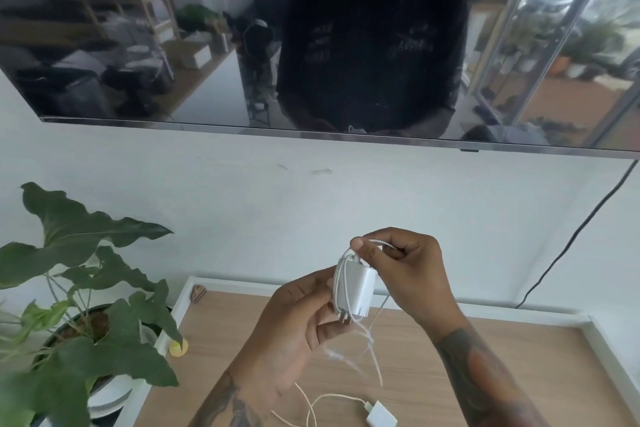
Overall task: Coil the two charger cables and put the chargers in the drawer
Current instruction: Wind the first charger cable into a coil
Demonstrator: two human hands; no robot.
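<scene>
Wood tabletop (450, 374), white wall (277, 211), hands (349, 295) gripping cable-wrapped charger (356, 288).

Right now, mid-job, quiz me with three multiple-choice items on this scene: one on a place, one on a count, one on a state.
1. Where does the second charger lie?
A. On the wooden top, below the hands
B. In the plant pot
C. On the television

2. How many white chargers show?
A. One
B. Two
C. Four

3. What is the state of the held charger?
A. Lying untouched with its cable straight
B. Plugged into the wall
C. Gripped in the left hand, cable partly wound round it, the right hand pinching the cable at its top

Answers: 1 A, it rests on the wooden top at the lower edge; 2 B, one held and one lying; 3 C, loops wrap the body while loose cable hangs below.
</scene>
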